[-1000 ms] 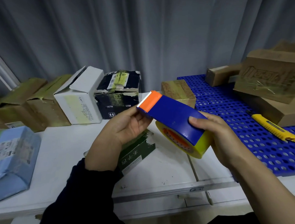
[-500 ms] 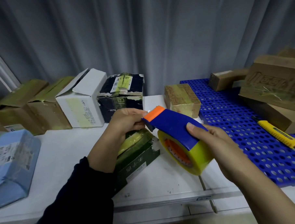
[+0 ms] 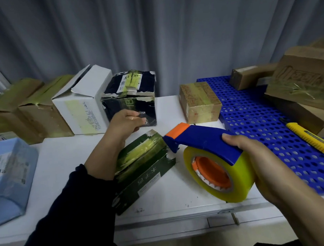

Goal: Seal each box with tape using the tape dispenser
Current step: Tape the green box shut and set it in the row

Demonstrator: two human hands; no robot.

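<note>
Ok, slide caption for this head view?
Right hand grips blue tape dispenser beside dark green box; left hand, fingers curled, before black box.

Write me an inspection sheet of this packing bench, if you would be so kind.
Surface: white table, blue perforated mat on its right.
Job's things: tape dispenser; green box lying near the front; black box in the back row.
Clutter: yellow utility knife on the mat; blue parcel at left.
Hands: right hand grips the tape dispenser; left hand curled before the black box, grasp unclear.
Cables: nothing seen.
Surroundings: grey curtain behind.
</note>
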